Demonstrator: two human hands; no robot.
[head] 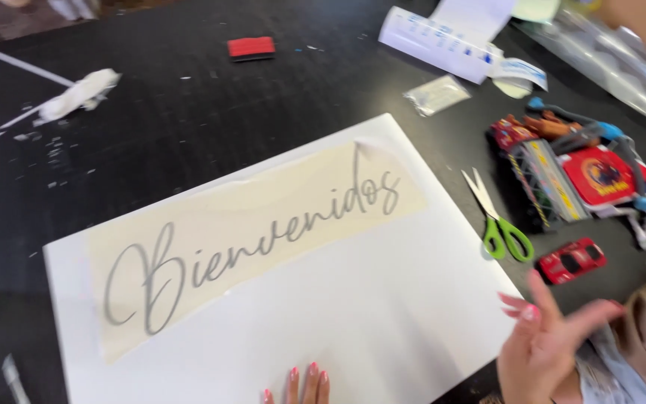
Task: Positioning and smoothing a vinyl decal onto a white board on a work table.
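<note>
one head-worn view, looking steeply down and close over the black table [188, 135]

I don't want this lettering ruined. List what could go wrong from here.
1. The upper right corner of the beige transfer sheet with grey script lettering looks lifted off the white rectangular board; it could crease or trap bubbles.
2. Only the left hand's fingertips rest on the board's near edge, and the right hand is off it, so the board may slide.
3. The open green-handled scissors lie close beside the board and might snag it.
</note>
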